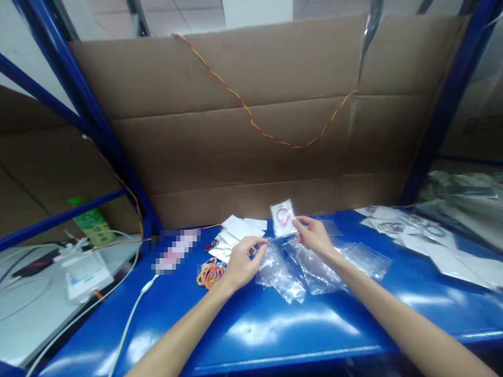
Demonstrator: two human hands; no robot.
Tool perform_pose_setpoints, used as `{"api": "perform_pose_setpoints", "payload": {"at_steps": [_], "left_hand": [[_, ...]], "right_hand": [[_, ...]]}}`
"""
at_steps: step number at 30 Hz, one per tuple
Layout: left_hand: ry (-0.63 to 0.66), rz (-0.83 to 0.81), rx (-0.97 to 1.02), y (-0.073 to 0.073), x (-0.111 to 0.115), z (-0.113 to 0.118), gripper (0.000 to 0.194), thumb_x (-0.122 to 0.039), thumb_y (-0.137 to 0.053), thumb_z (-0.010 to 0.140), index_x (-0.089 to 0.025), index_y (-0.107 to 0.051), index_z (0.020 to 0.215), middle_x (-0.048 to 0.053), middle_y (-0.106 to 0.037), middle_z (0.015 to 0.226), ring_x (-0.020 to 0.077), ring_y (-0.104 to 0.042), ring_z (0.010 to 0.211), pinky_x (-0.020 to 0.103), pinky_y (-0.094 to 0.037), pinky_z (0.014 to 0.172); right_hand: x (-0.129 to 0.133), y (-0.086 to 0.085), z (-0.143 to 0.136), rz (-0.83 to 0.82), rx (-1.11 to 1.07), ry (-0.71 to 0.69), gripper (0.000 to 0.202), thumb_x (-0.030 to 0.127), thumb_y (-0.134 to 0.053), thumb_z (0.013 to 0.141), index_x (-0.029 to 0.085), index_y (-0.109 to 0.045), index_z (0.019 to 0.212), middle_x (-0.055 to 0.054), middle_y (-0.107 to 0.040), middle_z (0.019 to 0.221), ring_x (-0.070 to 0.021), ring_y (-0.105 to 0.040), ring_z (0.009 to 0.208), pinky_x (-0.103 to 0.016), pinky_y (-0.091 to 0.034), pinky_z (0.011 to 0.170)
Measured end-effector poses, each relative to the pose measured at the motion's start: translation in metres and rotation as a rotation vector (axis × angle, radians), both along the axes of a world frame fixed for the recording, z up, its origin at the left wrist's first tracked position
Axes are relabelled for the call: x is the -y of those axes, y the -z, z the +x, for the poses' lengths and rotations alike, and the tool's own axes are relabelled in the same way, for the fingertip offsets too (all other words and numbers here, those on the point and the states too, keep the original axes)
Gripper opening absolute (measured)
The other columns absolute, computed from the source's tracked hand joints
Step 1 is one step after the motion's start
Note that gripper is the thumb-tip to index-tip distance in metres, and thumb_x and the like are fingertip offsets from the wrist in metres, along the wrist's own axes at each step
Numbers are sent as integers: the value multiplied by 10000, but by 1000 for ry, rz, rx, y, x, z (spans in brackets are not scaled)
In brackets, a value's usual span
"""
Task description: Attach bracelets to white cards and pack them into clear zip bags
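Observation:
My right hand (312, 234) pinches the edge of a small clear bag (282, 219) and holds it up above the blue table. Inside it is a white card bearing a pink loop, perhaps a bracelet or hair tie. Left of it, my left hand (247, 260) hovers with thumb and forefinger curved and slightly apart, and no object shows between them. Clear plastic bags (281, 272) lie beneath and between both hands. Beyond the left hand is a pile of white cards (239, 230). Beside that hand sits a bunch of orange and yellow loops (210, 273).
Packed cards with loops (416, 228) spread over the right of the blue table (291, 330). On the left lie a pixelated object (176, 252) and a white cable (131, 314). A cardboard wall (255, 162) with a twisted wire (251, 118) closes off the back, between blue posts (448, 99).

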State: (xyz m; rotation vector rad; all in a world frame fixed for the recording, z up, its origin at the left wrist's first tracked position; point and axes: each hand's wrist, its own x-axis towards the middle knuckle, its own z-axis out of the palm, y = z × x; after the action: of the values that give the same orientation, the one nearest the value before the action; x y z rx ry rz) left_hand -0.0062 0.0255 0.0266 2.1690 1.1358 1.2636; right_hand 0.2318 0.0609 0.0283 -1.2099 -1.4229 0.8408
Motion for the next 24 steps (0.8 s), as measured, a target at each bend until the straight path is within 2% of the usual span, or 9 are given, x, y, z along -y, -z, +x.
{"api": "perform_pose_setpoints", "payload": {"at_steps": [3, 5, 9, 12, 18, 24], "left_hand": [[127, 65, -119, -2, 6, 2, 184, -310, -640, 935, -224, -782, 1015, 88, -777, 1082, 268, -684, 1068, 450, -520, 999], [192, 99, -210, -3, 8, 2, 192, -296, -646, 937, -241, -778, 1065, 78, -768, 1151, 261, -672, 1128, 444, -502, 1044], [218, 116, -372, -1, 9, 1, 225, -310, -642, 952, -255, -770, 1128, 75, -721, 1296, 274, -639, 1222, 435, -486, 1090], [230, 79, -418, 3, 7, 0, 216, -322, -638, 955, -261, -772, 1114, 73, -717, 1302, 274, -635, 1236, 427, -484, 1096], [268, 18, -457, 8, 4, -2, 199, -294, -662, 921, -260, -773, 1082, 86, -749, 1217, 282, -655, 1198, 415, -493, 1053], [270, 8, -400, 12, -1, -5, 299, -300, -690, 901, -284, -743, 1195, 74, -757, 1198, 276, -672, 1122, 400, -500, 1010]], "right_hand": [[-6, 4, 3, 15, 56, 4, 496, 502, -515, 908, 101, -722, 1115, 2, -601, 519, -135, -461, 385, -238, -332, 398], [-9, 7, 5, 41, 106, 0, 445, 440, -512, 903, 103, -750, 1067, -16, -623, 543, -154, -517, 444, -249, -378, 453], [-14, 10, 10, 101, 224, -4, 368, 345, -533, 882, 106, -793, 986, -66, -688, 627, -206, -592, 565, -291, -418, 556], [-16, 13, 16, 130, 301, 5, 347, 317, -558, 868, 119, -807, 1007, -66, -708, 658, -207, -588, 585, -291, -404, 584], [-18, 17, 23, 157, 401, 23, 309, 299, -577, 863, 138, -822, 960, -32, -666, 593, -169, -493, 527, -269, -319, 547], [-18, 18, 23, 175, 428, 36, 293, 266, -600, 847, 134, -808, 1006, -9, -625, 553, -163, -488, 506, -264, -298, 539]]}}
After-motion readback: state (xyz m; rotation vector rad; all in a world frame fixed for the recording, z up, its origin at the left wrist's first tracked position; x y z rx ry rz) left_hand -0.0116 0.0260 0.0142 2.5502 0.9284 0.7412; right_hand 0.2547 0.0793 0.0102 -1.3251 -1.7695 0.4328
